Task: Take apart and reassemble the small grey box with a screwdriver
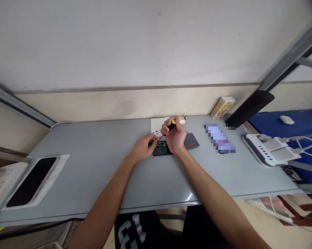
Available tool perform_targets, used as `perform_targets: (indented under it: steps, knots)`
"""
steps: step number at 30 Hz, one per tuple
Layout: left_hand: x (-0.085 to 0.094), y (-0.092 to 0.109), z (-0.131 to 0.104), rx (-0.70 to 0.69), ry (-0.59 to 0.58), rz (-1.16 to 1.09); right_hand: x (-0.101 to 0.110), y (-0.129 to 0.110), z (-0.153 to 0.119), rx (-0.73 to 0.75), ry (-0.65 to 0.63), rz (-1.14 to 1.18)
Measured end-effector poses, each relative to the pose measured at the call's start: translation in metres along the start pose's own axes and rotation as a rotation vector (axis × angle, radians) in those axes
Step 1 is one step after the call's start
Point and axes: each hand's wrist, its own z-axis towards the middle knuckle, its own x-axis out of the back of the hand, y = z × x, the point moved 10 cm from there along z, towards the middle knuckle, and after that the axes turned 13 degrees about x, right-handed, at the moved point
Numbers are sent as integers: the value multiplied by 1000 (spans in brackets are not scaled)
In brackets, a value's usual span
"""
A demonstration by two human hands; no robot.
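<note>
My right hand is wrapped round a screwdriver with a black and yellow handle. Its thin shaft slants down and left to a green circuit board. The board sits in an open dark case on the table. At the case's left end, my left hand has its fingers pinched together close to the screwdriver tip; what they hold, a small dark spot, is too small to name. A dark grey flat piece with orange marking lies just right of my right hand, which partly covers the case.
Behind the hands lies a white sheet with small dark bits and an orange-white item. To the right are a phone, a carton, a black cylinder and a power strip. Another phone lies left.
</note>
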Motion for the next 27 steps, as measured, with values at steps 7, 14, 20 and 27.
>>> perform_targets:
  steps: [7,14,20,27]
  knots:
    - [-1,-3,1,17,5,32,-1,-2,1,25,-7,10]
    - [-3,-1,2,-3,12,44,-6,-1,-1,13,-33,13]
    - [-2,0,2,-15,10,27,0,-5,3,14,12,-2]
    - [-2,-1,1,2,0,28,0,0,1,-6,16,10]
